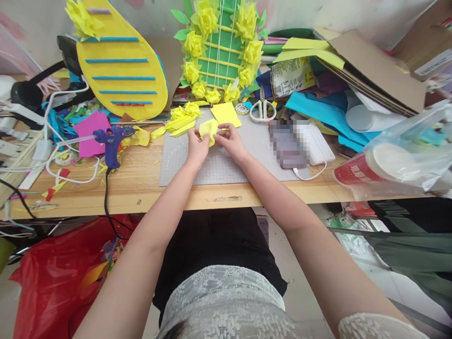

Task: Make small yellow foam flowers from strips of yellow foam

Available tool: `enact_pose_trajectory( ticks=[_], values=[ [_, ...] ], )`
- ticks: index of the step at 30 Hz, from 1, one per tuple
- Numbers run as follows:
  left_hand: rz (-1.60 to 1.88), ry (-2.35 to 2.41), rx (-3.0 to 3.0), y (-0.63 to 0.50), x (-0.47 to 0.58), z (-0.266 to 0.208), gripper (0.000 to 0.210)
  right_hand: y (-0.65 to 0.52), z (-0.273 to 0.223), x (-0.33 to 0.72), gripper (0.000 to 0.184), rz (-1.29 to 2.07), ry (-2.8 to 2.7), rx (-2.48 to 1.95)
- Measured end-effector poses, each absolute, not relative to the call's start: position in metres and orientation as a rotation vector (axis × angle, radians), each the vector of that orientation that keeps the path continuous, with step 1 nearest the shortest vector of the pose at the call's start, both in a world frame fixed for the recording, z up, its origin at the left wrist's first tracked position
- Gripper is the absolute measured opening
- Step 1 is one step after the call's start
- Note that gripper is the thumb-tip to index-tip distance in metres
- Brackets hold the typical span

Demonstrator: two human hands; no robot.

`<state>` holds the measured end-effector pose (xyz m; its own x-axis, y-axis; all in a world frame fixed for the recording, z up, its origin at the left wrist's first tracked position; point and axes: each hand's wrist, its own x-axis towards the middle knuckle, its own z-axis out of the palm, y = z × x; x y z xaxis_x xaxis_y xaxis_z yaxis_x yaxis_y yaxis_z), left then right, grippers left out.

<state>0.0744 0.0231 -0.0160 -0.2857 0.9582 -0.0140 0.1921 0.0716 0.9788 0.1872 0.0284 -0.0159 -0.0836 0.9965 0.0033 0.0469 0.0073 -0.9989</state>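
Observation:
Between my two hands, above the grey cutting mat [247, 157], is a small yellow paper square [208, 128]. My left hand [197, 148] pinches its left and lower side. The fingers of my right hand [231, 141] are closed on its right edge. Just behind lies a stack of yellow paper squares [226, 114]. Left of the stack is a pile of folded yellow paper pieces [181, 117]. White-handled scissors [263, 110] rest behind the mat, beside a small round white roll [242, 108].
A purple glue gun [112, 143] with a black cord stands at left near magenta paper [92, 132]. A phone [288, 143], a white power bank [314, 141] and a bagged red cup [356, 169] are at right. Behind stand a yellow paper shape [123, 94] and a green flowered one [221, 63].

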Motion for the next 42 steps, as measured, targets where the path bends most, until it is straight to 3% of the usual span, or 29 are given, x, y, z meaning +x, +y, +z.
enact_pose_trajectory(
  ticks=[6, 12, 17, 21, 28, 36, 42],
  values=[
    [1.190, 1.404, 1.192, 0.022, 0.062, -0.012, 0.018, 0.034, -0.018, 0.196, 0.034, 1.191, -1.315, -1.242],
    [1.128, 1.452, 1.547, 0.019, 0.036, -0.007, 0.048, 0.032, -0.009, 0.213, 0.031, 1.198, -1.599, -1.248],
    [1.031, 1.371, 1.897, 0.015, 0.030, -0.010, 0.034, 0.032, -0.007, 0.212, 0.036, 1.126, -1.671, -1.285],
    [1.023, 1.511, 1.967, 0.014, 0.032, -0.008, 0.023, 0.035, -0.009, 0.215, 0.035, 0.862, -1.687, -1.338],
    [1.104, 1.577, 1.926, 0.019, 0.032, -0.016, 0.025, 0.025, -0.011, 0.223, 0.040, 0.411, -2.091, -1.196],
    [1.040, 1.738, 2.158, 0.008, 0.033, -0.001, 0.034, 0.025, -0.018, 0.208, 0.035, 0.453, -2.112, -1.351],
    [0.738, 1.680, 2.193, 0.004, 0.032, 0.004, 0.027, 0.024, -0.017, 0.214, 0.030, 0.553, -2.054, -1.341]
  ],
)
